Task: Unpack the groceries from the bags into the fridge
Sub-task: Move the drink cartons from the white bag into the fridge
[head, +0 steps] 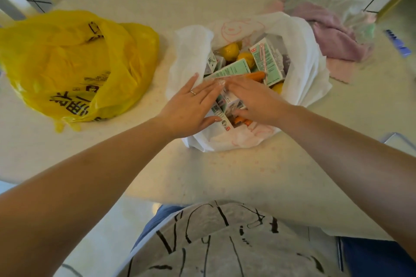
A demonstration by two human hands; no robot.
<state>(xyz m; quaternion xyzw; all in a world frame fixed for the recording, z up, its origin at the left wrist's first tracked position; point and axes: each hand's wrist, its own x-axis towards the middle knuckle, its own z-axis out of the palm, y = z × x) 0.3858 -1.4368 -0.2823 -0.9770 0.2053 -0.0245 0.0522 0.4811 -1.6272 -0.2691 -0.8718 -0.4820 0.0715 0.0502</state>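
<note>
Two hands, left [191,105] spread flat, right [254,102] curled on a carton [227,105], meet over the white bag [191,60] mid-table [225,175]; carton's long axis runs toward the near edge.

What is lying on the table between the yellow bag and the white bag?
Nothing: in the head view, only bare table separates the yellow bag from the white bag.

Bright even daylight, soft shadows, wide-angle edge distortion.
</note>
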